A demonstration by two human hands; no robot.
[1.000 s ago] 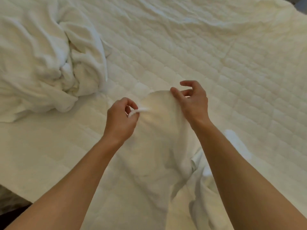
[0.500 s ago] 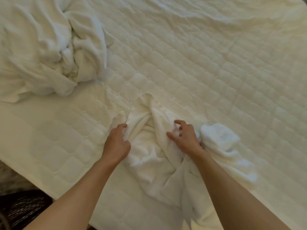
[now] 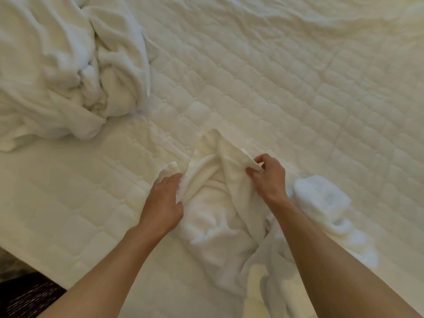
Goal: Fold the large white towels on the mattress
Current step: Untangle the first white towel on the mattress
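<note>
- Nearest the camera, two bare forearms reach in from the bottom edge, one on each side of the cloth.
- At the bottom left corner a dark streaked patch (image 3: 25, 297) shows below the mattress edge; what it is cannot be told.
- A crumpled white terry towel (image 3: 206, 226) lies bunched on the near part of the cream quilted mattress (image 3: 286, 106). Its lower end trails toward the bottom edge between the forearms, and a puffy lobe of it sits just right of the right wrist.
- The left hand (image 3: 164, 203) lies on the towel's left side with its fingers curled into a fold there. The fingertips are hidden in the cloth.
- The right hand (image 3: 269, 177) pinches a raised edge of the same towel between thumb and bent fingers, lifting it into a peaked ridge that stands between the two hands.
- Beyond the hands the mattress spreads out in quilted squares.
- At the far left a heap of large white towels (image 3: 68, 65) rests unfolded on the mattress, well apart from the hands.
- The farthest part of the mattress cover is rumpled into loose wrinkles.
</note>
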